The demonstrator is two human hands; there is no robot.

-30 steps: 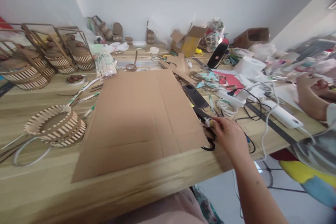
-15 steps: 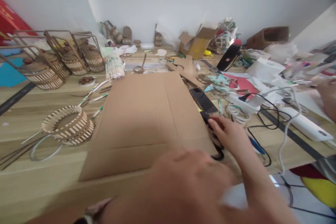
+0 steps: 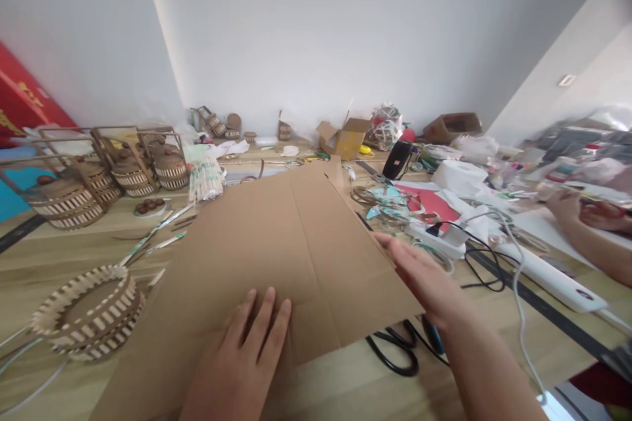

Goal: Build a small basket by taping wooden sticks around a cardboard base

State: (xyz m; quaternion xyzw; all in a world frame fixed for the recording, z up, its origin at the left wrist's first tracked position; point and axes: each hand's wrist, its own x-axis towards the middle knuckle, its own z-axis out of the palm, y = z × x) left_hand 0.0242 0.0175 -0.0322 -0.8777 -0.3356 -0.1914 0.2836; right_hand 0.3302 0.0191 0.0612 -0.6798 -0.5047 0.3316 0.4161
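Note:
A large sheet of brown cardboard (image 3: pixel 257 237) lies at an angle on the wooden table in front of me. My left hand (image 3: pixel 241 355) rests flat on its near part, fingers spread. At the sheet's right edge is my right hand (image 3: pixel 424 276), turned on its side with fingers stretched along the edge; part of them is hidden. Black loop handles (image 3: pixel 395 352), like those of scissors, stick out from under the near right corner. A round bamboo-slat basket (image 3: pixel 89 312) stands left of the cardboard.
Several lidded baskets with handles (image 3: pixel 133 171) stand back left, near a dish of brown beads (image 3: pixel 149 207). To the right lie a power strip (image 3: pixel 548 276), cables, a paper roll (image 3: pixel 459 177) and a black speaker (image 3: pixel 397 159). Another person's hands (image 3: pixel 567 210) are at far right.
The cardboard has turned and shifted, now covering the phone. My left hand has come down onto the sheet. My right hand has left the dark object beside the phone for the sheet's edge.

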